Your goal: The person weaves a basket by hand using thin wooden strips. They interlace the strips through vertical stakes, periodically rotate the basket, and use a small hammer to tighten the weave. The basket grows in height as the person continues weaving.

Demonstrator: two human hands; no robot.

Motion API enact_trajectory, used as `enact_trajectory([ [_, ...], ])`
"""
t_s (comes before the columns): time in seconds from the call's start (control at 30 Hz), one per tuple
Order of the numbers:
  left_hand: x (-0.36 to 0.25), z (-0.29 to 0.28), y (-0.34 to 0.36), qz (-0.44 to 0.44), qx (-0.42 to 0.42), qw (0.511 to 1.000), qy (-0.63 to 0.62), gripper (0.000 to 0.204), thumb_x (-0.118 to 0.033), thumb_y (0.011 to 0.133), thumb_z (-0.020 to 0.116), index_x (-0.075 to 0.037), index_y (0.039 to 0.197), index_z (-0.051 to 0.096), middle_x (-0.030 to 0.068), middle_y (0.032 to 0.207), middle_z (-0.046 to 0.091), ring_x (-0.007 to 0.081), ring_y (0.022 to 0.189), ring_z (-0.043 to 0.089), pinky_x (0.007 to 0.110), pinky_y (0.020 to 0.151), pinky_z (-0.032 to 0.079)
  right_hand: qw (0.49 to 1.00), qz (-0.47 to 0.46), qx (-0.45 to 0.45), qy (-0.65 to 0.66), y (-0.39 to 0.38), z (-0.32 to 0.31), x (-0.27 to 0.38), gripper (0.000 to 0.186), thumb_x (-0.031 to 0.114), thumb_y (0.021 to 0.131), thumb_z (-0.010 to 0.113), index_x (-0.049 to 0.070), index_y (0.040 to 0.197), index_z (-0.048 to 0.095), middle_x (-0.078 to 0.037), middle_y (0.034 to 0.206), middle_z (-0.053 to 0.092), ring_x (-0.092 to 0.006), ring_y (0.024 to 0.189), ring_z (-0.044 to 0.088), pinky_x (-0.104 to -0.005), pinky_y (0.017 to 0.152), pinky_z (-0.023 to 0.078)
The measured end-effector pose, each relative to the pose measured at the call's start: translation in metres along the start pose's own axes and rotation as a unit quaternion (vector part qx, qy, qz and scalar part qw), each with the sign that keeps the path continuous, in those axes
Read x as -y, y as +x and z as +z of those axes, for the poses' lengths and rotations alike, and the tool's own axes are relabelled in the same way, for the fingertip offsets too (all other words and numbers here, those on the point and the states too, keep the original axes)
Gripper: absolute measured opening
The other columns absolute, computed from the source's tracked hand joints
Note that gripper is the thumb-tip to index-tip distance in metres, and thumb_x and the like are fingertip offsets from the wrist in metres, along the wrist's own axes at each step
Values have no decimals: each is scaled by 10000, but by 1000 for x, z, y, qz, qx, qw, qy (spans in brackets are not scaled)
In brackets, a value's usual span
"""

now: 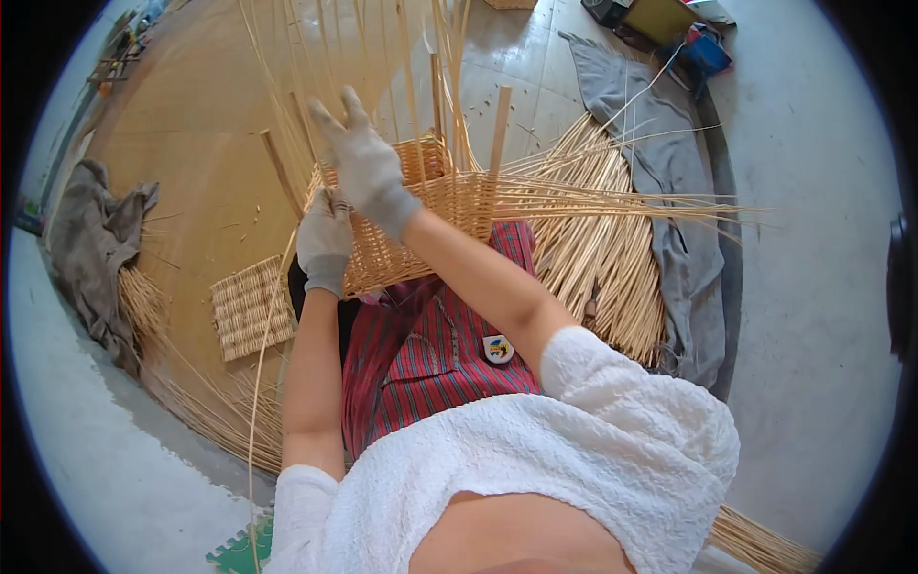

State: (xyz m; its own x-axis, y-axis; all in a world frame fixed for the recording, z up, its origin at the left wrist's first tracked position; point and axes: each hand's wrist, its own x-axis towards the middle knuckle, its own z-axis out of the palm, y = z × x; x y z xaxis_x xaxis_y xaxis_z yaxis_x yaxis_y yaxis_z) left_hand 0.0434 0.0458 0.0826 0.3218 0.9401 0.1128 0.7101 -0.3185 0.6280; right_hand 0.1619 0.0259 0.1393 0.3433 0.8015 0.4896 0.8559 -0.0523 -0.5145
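Observation:
A partly woven wicker basket point(466, 203) rests against my lap, with wooden corner posts point(500, 129) and thin upright canes rising from it. My left hand point(325, 239), in a pale glove, is closed on the basket's left corner; its fingertips are partly hidden. Over the basket's left side is my right hand point(371, 172), also gloved, its fingers stretched up among the canes. A long loose cane point(260, 383) runs from beside my left hand down past my left forearm. Several cane ends stick out from the basket's right side.
A large bundle of canes point(602, 258) lies right of my lap, beside a grey cloth point(684, 268). On the left are a square woven panel point(251, 308), another grey cloth point(96, 249) and more loose canes point(229, 421). Dark and blue items point(706, 53) stand at the far right.

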Motion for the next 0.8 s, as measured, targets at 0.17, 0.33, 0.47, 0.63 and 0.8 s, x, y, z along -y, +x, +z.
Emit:
enact_trajectory([
  [0.17, -10, -1, 1, -55, 50, 984, -159, 277, -287, 995, 628, -114, 1212, 639, 141, 1019, 728, 350, 895, 700, 457, 813, 528, 807, 13, -144, 573, -38, 4, -62, 584, -20, 960, 553, 67, 1511, 378, -185, 1387, 587, -281, 1059, 693, -399, 888, 561],
  [0.33, -32, -1, -35, 274, -78, 955, 85, 652, -190, 908, 702, -228, 1512, 460, 160, 1345, 603, 347, 998, 698, 446, 903, 541, 908, 122, -175, 362, -105, -19, -89, 221, -32, 960, 538, 35, 1145, 638, -82, 1198, 692, -244, 1092, 649, -358, 950, 532],
  [0.47, -48, 42, -55, 161, 35, 979, 121, 729, -164, 875, 698, -316, 1537, 432, 161, 1454, 472, 336, 875, 682, 430, 800, 562, 984, -23, -140, 110, -27, -49, -70, 562, -172, 834, 477, 17, 1352, 583, -104, 1298, 659, -272, 1254, 608, -347, 1002, 513],
  [0.63, -39, 53, -48, 189, 27, 973, 133, 661, -159, 884, 699, -330, 1491, 501, 153, 1447, 462, 359, 857, 666, 447, 817, 563, 904, 107, -164, 379, -93, -73, -125, 625, -145, 854, 357, 27, 1431, 521, -126, 1294, 640, -204, 1130, 639, -294, 857, 551],
  [0.8, -32, 50, -54, 217, -39, 972, -81, 651, -121, 857, 744, -209, 1463, 524, 164, 1388, 489, 367, 1137, 616, 429, 962, 526, 861, 274, -88, 419, -173, -78, -86, 496, -66, 943, 437, 59, 1409, 553, -101, 1177, 671, -157, 1007, 672, -250, 753, 544],
])
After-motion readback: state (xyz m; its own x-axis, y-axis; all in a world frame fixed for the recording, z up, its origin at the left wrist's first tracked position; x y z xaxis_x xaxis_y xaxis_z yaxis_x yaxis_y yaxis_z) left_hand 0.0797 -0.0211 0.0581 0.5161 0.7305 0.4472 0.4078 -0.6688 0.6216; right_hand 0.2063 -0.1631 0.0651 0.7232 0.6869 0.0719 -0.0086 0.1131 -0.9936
